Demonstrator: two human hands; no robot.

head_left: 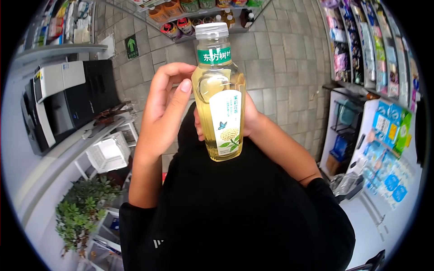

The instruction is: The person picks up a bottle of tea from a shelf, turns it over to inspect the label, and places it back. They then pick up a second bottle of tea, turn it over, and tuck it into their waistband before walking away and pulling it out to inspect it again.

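Bottle position: upright, raised in front of the person's chest, in the upper centre of the head view. The bottle is clear plastic and filled with pale yellow liquid. It carries a grey screw cap, a green neck band with white characters, and a white front label printed with a small butterfly and a flower cluster.

Left hand: grasping the bottle from its left side. The fingers curl over the shoulder of the bottle, and the thumb lies along the left wall, its nail facing the camera. The forearm runs down toward the black short sleeve.

Right hand: mostly hidden behind the bottle. Only its edge shows at the right wall and at the lower left of the label (the fingers themselves are out of sight), so contact with the back of the bottle is evident, while the exact form of the grip cannot be told. The forearm extends down and to the right.

Surroundings: a grey tiled floor lies beyond the bottle. A shelf of bottled drinks stands at the top. A rack of packaged goods lines the right side. A printer rests on a white counter at the left, a white basket sits below it, and a green potted plant stands at the lower left.
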